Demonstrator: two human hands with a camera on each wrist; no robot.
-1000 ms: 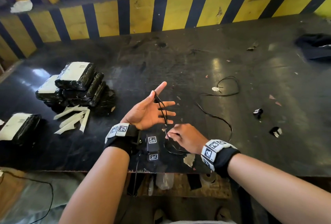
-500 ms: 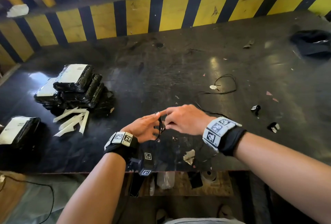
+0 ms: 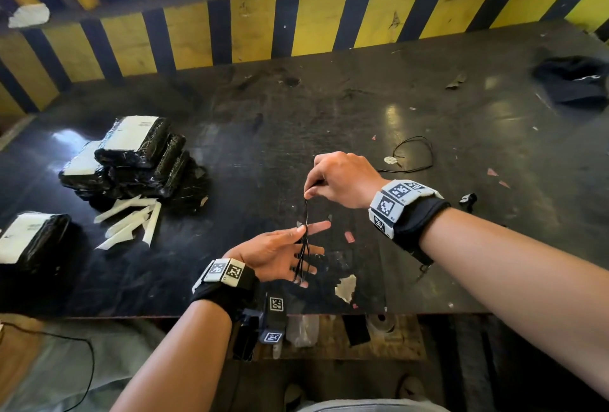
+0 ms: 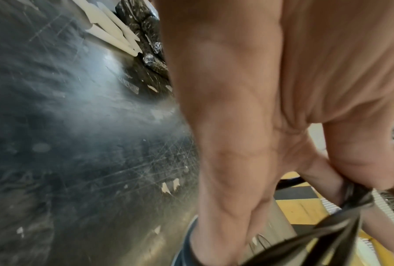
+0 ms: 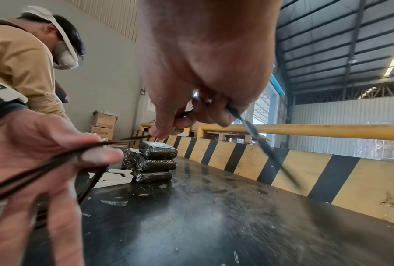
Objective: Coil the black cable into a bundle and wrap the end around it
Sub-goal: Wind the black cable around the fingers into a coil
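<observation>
The thin black cable (image 3: 304, 243) lies in several loops across the straight fingers of my left hand (image 3: 283, 251), which is held palm up over the table's front part. The left thumb (image 5: 100, 154) pins the loops against the fingers. Just beyond and above, my right hand (image 3: 336, 177) pinches a strand between thumb and forefinger and holds it taut above the left fingertips. From the right hand the cable (image 5: 259, 140) runs down and away. Its free tail (image 3: 415, 154) curls on the table behind the right wrist. The pinched loops (image 4: 350, 198) show in the left wrist view.
Black wrapped packets (image 3: 131, 154) are stacked at the left, with white strips (image 3: 131, 220) in front and another packet (image 3: 29, 240) at the far left. A dark cloth (image 3: 573, 78) lies at the far right. A yellow-and-black barrier (image 3: 296, 15) backs the table (image 3: 329, 98).
My right hand rose from below the left hand, passed its fingertips, and now pulls the strand up and away. The left hand has sunk lower, with one more turn of cable on it.
</observation>
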